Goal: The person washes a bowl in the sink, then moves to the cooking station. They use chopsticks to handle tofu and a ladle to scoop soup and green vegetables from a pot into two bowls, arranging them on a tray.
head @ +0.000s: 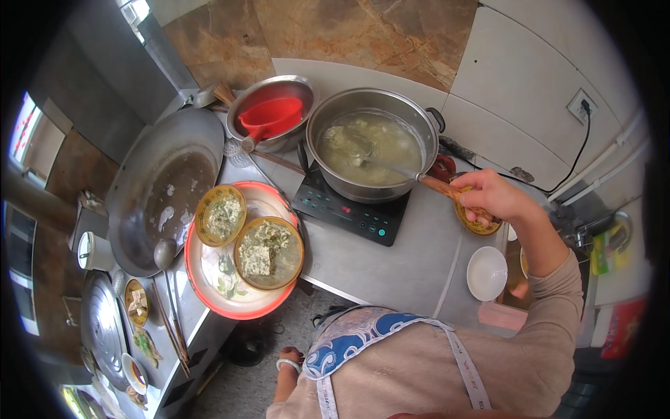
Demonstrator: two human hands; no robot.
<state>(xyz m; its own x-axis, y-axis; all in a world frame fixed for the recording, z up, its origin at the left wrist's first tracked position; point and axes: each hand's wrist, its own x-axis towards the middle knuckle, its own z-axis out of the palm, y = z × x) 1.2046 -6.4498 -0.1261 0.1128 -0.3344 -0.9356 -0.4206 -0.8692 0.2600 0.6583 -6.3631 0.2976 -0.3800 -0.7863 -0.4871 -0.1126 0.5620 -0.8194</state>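
Observation:
My right hand (484, 196) grips the wooden handle (437, 187) of a metal ladle. The ladle's end dips into cloudy yellow-green liquid with pale clumps in a large stainless-steel pot (372, 192). This pot sits on a black induction cooktop (348, 217) with lit controls. Down beside my apron hangs my left hand (293, 356), a pale bangle at its wrist. Its fingers are partly hidden, and nothing can be made out in them. To the left, a red-rimmed enamel basin (194, 272) bears two yellow bowls (221, 214) of crumbled, green-flecked white curd.
A wide wok (196, 131) with brown liquid stands at left. Behind, a steel basin (298, 84) holds a red plastic scoop (272, 116). A white bowl (487, 273) lies near the sink at right. Another ladle (165, 254) reaches over the wok's edge. A black cord (581, 152) runs along the wall.

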